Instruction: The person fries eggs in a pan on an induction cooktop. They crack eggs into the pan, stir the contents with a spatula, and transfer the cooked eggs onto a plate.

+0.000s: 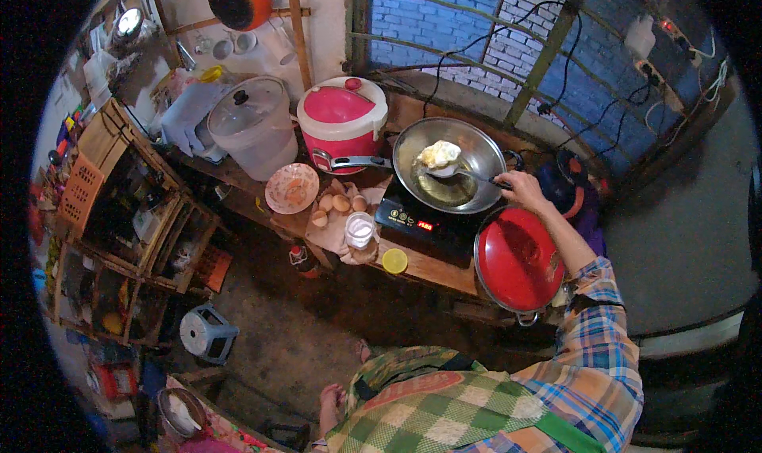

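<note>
My right hand (522,191) is closed round the dark handle of a spatula (470,174), reaching in from the right side of a steel wok (494,147). On the spatula's head rests a fried egg (439,155), white with browned edges, over a pool of oil (444,190). The wok sits on a black induction cooker (409,217) with a lit red display. Down by the apron hangs my left hand (332,396), its fingers loosely apart with nothing visible in them.
Left of the cooker are several brown eggs (341,203), a jar of white stuff (359,229), a yellow lid (394,261) and a patterned plate (291,188). Behind stand a pink rice cooker (343,120) and a lidded bucket (255,132). A red-lidded pan (517,259) lies beneath my right forearm.
</note>
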Tool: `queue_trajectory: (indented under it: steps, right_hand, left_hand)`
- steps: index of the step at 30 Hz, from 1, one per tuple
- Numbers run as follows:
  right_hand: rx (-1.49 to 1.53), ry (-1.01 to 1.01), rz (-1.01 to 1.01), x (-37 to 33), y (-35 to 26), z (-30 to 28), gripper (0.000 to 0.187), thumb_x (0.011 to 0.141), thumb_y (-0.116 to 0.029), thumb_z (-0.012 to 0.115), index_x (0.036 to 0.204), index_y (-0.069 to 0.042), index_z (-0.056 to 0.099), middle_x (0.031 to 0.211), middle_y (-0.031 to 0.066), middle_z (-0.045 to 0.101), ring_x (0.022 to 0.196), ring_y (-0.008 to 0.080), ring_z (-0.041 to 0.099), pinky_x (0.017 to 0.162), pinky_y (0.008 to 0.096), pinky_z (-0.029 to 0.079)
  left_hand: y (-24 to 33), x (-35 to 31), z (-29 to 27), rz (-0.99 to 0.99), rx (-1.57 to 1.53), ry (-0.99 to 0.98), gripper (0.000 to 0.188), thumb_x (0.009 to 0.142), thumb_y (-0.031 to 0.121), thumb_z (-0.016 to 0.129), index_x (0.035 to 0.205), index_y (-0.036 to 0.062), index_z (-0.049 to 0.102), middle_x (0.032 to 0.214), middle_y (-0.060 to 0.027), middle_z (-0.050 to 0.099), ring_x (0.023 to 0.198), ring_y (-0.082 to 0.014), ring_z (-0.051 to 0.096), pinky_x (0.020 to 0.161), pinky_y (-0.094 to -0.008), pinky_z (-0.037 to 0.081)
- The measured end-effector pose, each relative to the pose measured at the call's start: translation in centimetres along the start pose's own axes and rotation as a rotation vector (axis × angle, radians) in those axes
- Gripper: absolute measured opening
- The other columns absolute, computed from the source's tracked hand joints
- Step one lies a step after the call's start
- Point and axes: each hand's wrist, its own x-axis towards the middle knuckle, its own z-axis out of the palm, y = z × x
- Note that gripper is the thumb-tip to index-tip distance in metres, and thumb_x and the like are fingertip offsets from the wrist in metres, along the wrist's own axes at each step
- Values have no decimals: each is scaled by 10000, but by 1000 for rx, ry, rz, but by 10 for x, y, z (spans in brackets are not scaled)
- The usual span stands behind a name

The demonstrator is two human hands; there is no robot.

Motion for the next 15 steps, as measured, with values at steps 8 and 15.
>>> queue_trajectory:
  steps: [8, 15]
  right_hand:
    - [38, -328, 243, 1, 0, -76, 363, 647, -167, 701, 1002, -98, 659, 956, 123, 659, 884, 291, 622, 775, 385, 489]
    - [-2, -291, 279, -21, 40, -80, 355, 653, -189, 699, 1005, -167, 659, 927, 122, 652, 899, 292, 612, 773, 410, 484]
  left_hand:
    - [8, 10, 0, -14, -4, 75, 125, 887, 58, 462, 1007, 86, 485, 749, -91, 585, 525, -183, 556, 362, -274, 411]
    - [33, -9, 20, 11, 50, -27, 142, 859, 33, 484, 990, 82, 467, 728, -106, 568, 509, -198, 542, 369, -291, 410]
